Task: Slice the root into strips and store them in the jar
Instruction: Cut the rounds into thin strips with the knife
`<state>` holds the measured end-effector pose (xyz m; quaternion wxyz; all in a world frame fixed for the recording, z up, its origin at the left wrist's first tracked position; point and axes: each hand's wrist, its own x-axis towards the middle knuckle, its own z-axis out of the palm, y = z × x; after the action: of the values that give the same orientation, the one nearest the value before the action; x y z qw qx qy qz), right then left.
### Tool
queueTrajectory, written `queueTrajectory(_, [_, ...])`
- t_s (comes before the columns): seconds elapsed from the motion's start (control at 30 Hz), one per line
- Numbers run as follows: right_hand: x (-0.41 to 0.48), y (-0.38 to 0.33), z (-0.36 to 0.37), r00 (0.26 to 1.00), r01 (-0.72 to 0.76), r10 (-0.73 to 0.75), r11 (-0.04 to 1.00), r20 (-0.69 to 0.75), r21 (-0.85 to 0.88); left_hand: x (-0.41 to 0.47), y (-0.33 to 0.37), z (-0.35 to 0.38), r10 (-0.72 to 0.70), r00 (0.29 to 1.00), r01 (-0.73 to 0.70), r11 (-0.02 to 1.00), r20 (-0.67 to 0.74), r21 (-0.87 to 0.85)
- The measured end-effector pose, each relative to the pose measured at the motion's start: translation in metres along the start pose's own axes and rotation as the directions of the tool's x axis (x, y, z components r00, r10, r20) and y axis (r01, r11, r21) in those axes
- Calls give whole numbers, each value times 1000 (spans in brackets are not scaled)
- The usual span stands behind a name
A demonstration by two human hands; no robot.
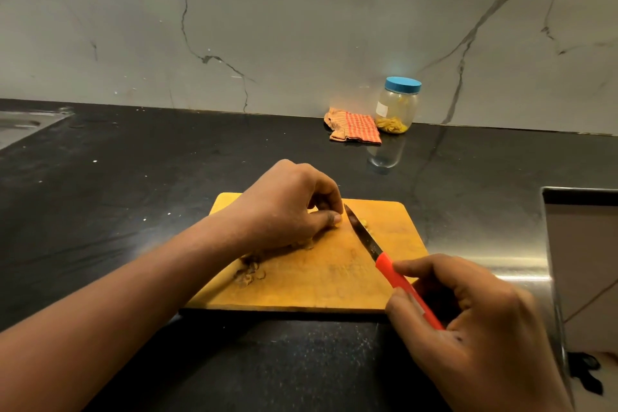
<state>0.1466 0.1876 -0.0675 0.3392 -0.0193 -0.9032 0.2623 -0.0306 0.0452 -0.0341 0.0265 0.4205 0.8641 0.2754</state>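
A wooden cutting board (334, 281) lies on the black counter. My left hand (284, 207) pinches a small pale-yellow piece of root (337, 219) against the board; most of the root is hidden under my fingers. My right hand (468, 314) grips the red handle of a knife (394, 274), whose dark blade rests on the board just right of the root, with a few cut bits beside it. Brown peelings (249, 273) lie near the board's left front. A clear jar (398, 107) with a blue lid on stands by the wall, yellow strips at its bottom.
An orange checked cloth (354, 127) lies just left of the jar. A steel sink rim (20, 124) shows at far left. At the right, the counter ends in a metal edge (548, 244). A marble wall backs the counter.
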Motion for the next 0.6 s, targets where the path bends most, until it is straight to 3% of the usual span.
queueTrajectory(0.33, [0,2,6,1000,2,-1,1000,6,-3,2,-1,1,36,999,-36,988,-1,151])
queueTrajectory(0.6, [-2,3,7,1000,6,-5,1000,-7,23,-4,0,-2,21,998,-27,992,55,122])
